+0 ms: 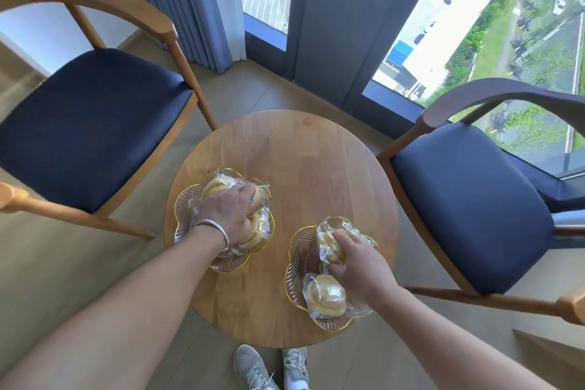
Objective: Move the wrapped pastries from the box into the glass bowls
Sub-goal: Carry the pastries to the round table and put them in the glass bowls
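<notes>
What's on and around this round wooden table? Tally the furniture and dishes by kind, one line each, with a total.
Round wooden table: 1
Wooden armchairs with dark blue seat cushions: 2, one at the left, one at the right
Gold-rimmed, flower-shaped clear glass bowls: 2, one under the left hand, one under the right hand
Total: 5

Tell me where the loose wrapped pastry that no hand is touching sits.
The untouched wrapped pastry lies in the near side of the right glass bowl, just below the right hand, on the round wooden table.
</notes>
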